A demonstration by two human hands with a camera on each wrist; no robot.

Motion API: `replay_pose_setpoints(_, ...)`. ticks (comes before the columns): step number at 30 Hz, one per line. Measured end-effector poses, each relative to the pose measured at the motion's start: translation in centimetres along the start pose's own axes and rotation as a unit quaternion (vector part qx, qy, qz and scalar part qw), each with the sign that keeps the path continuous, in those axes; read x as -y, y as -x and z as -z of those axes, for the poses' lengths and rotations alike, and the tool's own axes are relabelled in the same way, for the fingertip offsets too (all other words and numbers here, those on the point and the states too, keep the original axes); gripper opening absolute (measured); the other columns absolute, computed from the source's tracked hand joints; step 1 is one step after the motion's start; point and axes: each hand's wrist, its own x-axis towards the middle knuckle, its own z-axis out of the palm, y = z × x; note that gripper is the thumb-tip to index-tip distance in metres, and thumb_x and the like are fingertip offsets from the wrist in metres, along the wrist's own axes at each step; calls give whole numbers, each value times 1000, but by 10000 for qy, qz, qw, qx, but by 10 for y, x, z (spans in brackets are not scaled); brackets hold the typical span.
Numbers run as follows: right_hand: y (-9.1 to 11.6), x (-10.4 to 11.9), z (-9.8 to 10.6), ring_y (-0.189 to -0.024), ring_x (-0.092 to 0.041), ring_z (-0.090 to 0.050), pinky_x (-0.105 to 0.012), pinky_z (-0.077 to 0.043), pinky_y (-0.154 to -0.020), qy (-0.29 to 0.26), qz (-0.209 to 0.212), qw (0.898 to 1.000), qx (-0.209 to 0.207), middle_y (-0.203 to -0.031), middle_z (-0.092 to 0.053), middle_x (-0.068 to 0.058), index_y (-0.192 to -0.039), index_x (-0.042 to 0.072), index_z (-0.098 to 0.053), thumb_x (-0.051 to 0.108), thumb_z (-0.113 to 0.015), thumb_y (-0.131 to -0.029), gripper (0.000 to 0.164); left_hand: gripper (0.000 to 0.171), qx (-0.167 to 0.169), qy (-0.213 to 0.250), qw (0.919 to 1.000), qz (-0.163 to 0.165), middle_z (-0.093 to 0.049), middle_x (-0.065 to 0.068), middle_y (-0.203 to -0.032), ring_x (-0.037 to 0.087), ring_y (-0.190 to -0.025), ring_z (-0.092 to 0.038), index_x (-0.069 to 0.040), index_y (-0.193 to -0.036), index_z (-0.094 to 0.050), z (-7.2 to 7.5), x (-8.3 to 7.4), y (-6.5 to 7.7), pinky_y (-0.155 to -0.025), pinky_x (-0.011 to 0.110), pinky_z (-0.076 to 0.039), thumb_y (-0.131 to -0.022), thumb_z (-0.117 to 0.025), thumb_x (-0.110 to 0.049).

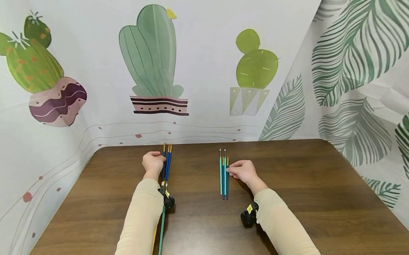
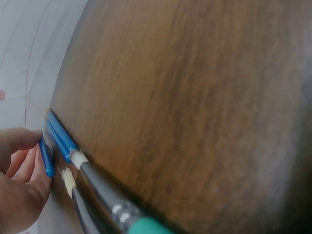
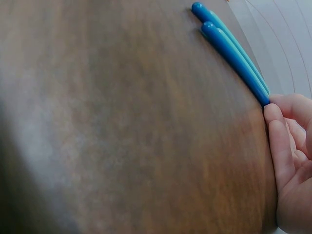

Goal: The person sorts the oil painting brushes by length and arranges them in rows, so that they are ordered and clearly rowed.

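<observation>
My left hand pinches a dark blue paintbrush between thumb and fingers at the left group. Beside it lie more blue paintbrushes, bristles toward the table's far edge. Below them, partly covered by my left forearm, are a green-handled paintbrush and a yellow-handled one. On the right, my right hand pinches the outermost dark blue paintbrush of a row. Turquoise paintbrushes lie side by side with the blue ones there.
Both groups rest on a brown wooden table. A white cloth backdrop printed with cacti and leaves stands behind the table's far edge. Black wrist cameras sit on both sleeves.
</observation>
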Motion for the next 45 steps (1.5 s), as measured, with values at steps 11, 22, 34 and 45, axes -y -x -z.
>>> replay_pose_setpoints(11, 1, 1, 0, -60, -6, -63, -19, -54, -58, 34, 3, 10000, -24, -69, -68, -3, -93, -8, -68, 7, -72, -80, 21, 22, 175, -600, 9977, -259, -62, 21, -109, 35, -110, -51, -1, -99, -66, -1, 2, -4, -99, 43, -42, -79, -71, -7)
replay_pose_setpoints(22, 1, 1, -1, -59, -5, -62, -18, -53, -57, -18, 34, 10000, -8, -66, -68, -2, -93, -9, -68, 6, -72, -79, 21, 26, 140, -673, 9970, -363, -66, 20, -107, 34, -107, -55, -1, -101, -65, -4, 4, -1, -96, 42, -45, -80, -72, -14)
replay_pose_setpoints(34, 1, 1, 1, -60, -5, -62, -18, -53, -58, -37, -12, 10000, -3, -68, -68, -2, -93, -9, -67, 7, -72, -79, 22, 45, 537, -1145, 9908, -488, -63, 22, -115, 36, -108, -54, 2, -114, -56, -10, 2, 4, -91, 45, -49, -79, -75, -19)
replay_pose_setpoints(45, 0, -1, 0, -59, -5, -61, -18, -53, -57, -32, 75, 10000, -11, -66, -66, -1, -92, -10, -67, 5, -71, -79, 20, 37, 529, -1054, 9921, -438, -64, 22, -115, 34, -108, -56, 2, -115, -57, -9, 1, 6, -88, 44, -50, -83, -69, -13)
